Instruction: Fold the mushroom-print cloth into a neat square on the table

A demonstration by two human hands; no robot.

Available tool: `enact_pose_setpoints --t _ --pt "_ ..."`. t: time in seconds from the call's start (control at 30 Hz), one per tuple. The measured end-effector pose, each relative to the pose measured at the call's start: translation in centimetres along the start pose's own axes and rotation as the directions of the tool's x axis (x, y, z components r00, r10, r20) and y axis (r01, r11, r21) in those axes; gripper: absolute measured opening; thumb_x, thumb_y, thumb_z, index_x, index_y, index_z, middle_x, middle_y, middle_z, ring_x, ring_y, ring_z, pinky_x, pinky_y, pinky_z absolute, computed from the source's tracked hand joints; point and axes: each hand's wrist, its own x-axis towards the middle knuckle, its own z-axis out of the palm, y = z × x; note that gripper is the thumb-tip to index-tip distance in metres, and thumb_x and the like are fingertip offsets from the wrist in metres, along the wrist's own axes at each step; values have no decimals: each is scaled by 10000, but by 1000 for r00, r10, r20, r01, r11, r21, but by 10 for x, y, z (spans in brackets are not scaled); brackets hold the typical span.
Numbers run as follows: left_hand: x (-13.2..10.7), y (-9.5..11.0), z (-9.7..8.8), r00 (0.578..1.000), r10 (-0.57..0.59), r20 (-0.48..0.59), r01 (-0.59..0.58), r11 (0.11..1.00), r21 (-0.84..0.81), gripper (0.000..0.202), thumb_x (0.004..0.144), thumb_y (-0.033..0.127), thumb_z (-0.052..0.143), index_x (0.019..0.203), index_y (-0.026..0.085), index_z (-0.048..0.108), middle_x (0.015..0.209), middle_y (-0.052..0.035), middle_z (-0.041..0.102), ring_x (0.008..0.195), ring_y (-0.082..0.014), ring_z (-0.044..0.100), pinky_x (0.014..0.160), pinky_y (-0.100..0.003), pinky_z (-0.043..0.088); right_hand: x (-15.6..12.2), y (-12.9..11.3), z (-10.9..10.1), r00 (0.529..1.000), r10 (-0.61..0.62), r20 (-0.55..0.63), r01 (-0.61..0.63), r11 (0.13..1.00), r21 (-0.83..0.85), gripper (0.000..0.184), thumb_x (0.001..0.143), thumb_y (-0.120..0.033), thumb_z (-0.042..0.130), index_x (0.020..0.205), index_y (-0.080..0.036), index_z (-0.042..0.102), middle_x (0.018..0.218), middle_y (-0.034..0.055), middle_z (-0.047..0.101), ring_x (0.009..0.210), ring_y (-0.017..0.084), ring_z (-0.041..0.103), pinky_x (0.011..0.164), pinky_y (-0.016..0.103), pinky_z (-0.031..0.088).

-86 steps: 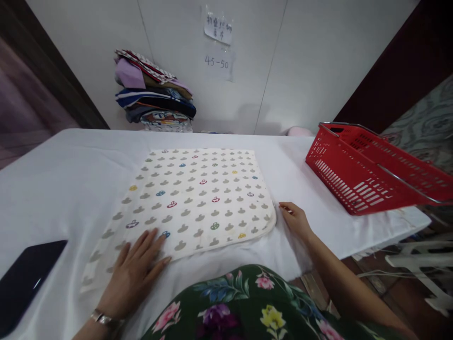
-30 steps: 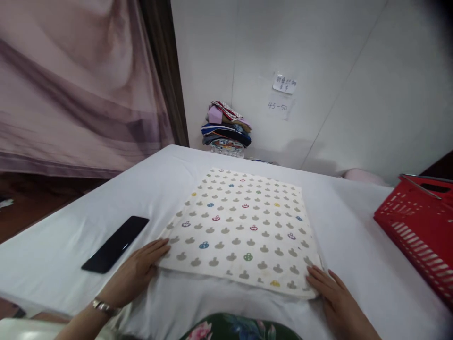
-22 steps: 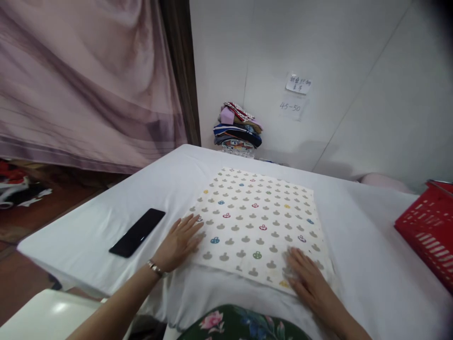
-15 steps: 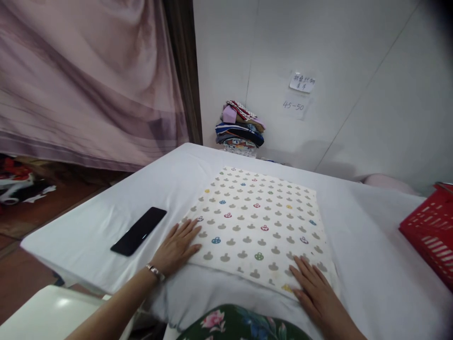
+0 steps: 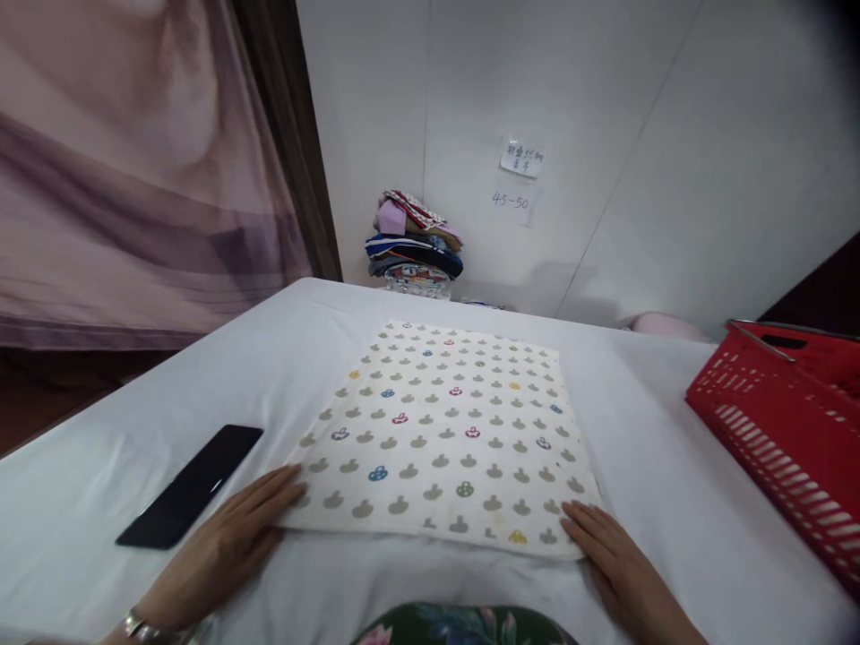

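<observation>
A square cream cloth printed with grey and coloured mushrooms lies flat on the white-covered table. At its near left corner is my left hand, fingers stretched over the edge and the thumb side low beside it. My right hand rests its outstretched fingertips on the near right corner, its thumb hidden. Neither corner looks lifted. Left of the cloth lies a black phone, close to my left hand.
A red plastic basket stands on the right. Folded fabrics are stacked at the back by the wall, below paper notes. A pink curtain hangs at the left.
Both hands have shifted to the cloth's near corners, the left one moving outward off the print. The view has turned right, showing more of the basket.
</observation>
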Motion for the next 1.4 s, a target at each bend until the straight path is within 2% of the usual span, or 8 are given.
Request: enact_pose_setpoints --t 0.4,0.6,0.77,0.9,1.03,1.2,1.3,1.4 --pt "7 2 7 994 50 -100 -39 993 110 535 687 132 433 1178 297 570 1255 28 565 1146 -200 534 967 -331 459 4 4 3 995 5 -103 -10 999 -49 525 793 -93 417 1272 -290 503 1280 32 538 1144 211 537 940 402 481" --pt "6 0 5 1000 9 -29 -6 995 95 518 682 145 459 1161 291 595 1237 26 578 1132 -199 546 956 -321 466 -2 10 9 985 -14 -170 13 1000 -8 522 808 -117 440 1286 -323 481 1221 16 590 1105 204 567 916 382 502" --pt "11 -3 -11 977 -159 145 183 969 -166 449 708 218 492 1127 302 627 1260 25 561 1173 -212 510 990 -324 428 -5 6 -7 991 137 15 -137 967 213 422 840 -198 425 1229 -309 547 1298 26 528 1197 220 487 999 420 424" --pt "50 9 -26 935 -262 240 325 905 -276 455 815 438 446 1231 288 551 1320 1 506 1172 -241 509 916 -329 478 34 -10 -31 961 248 121 -275 899 341 365 899 -311 369 1200 -278 574 1289 47 535 1214 221 468 1022 440 389" --pt "101 30 -7 979 -193 64 197 978 -65 541 829 525 411 1258 215 527 1389 -65 418 1301 -267 340 1061 -434 291 95 -17 -27 962 263 73 -273 923 273 460 914 -416 323 1325 -247 440 1436 39 345 1338 213 275 1091 449 262" --pt "110 28 30 945 -270 183 254 961 104 587 853 480 360 1381 222 358 1458 -57 291 1354 -251 223 1080 -480 199 113 -7 -1 901 363 239 -392 916 86 637 888 -547 291 1394 -161 320 1479 93 218 1376 243 133 1108 480 150" --pt "103 18 36 927 -288 241 272 957 98 599 864 492 320 1408 243 291 1477 -32 248 1364 -233 195 1083 -466 195 104 -6 3 891 380 248 -405 913 57 629 896 -548 252 1408 -184 288 1487 76 199 1378 227 126 1111 468 130" --pt "116 18 34 921 -292 256 267 955 128 526 876 451 309 1361 263 392 1461 -38 288 1358 -263 206 1055 -512 219 115 -10 0 883 408 234 -432 900 61 623 900 -543 231 1419 -198 259 1500 63 154 1384 221 94 1113 451 113"
